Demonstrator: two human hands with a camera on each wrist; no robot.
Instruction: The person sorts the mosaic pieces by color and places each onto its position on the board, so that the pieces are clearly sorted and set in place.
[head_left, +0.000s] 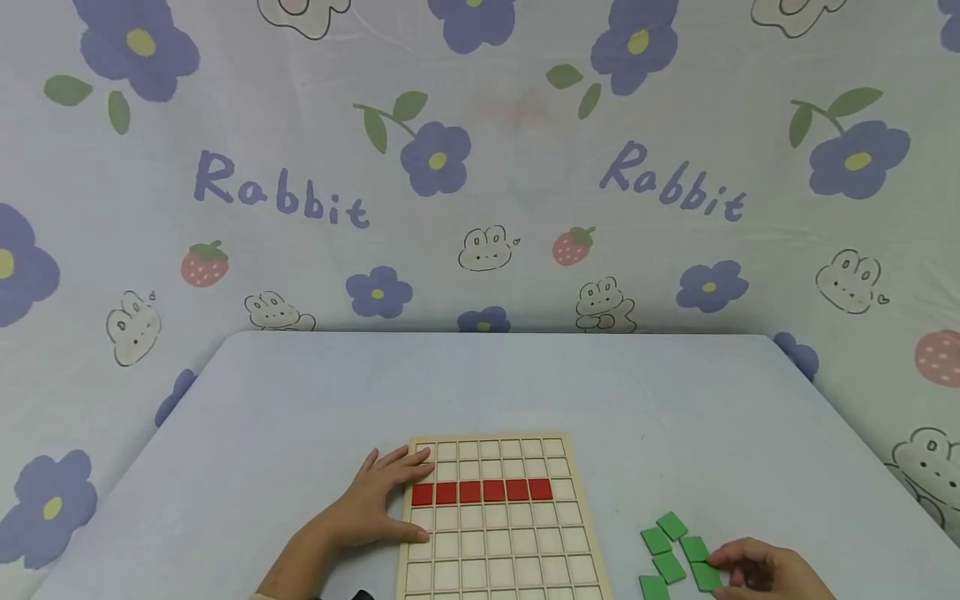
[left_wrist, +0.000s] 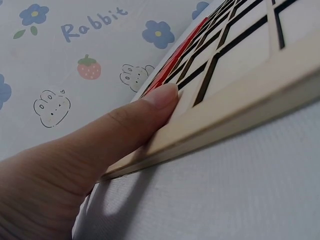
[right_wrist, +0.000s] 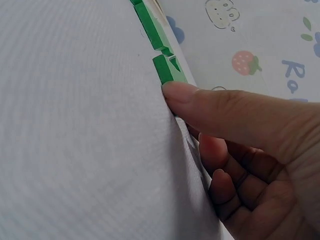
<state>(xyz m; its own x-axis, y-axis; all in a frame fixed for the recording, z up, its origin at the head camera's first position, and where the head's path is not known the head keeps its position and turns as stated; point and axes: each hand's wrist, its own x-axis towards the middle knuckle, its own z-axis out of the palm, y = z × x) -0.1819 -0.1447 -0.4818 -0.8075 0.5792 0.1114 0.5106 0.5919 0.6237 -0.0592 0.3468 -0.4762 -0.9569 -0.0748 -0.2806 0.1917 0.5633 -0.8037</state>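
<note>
A wooden grid board (head_left: 447, 569) lies on the table, with a row of several red square tiles (head_left: 493, 491) in one line of its cells. My left hand (head_left: 367, 508) rests on the board's left edge, fingers spread and thumb apart; the thumb (left_wrist: 160, 97) presses the light wooden rim in the left wrist view. To the right of the board, my right hand (head_left: 772, 571) pinches the edges of a green square tile (head_left: 703, 576) lying on the table. Its thumb (right_wrist: 182, 93) touches that tile's edge in the right wrist view; the other fingers are curled.
Several more green tiles (head_left: 656, 542) lie loosely grouped beside the right hand. A small dark object (head_left: 363, 595) shows at the bottom edge near the left forearm. Behind the white table (head_left: 487, 375) hangs a cloth (head_left: 525, 167) printed with flowers and rabbits.
</note>
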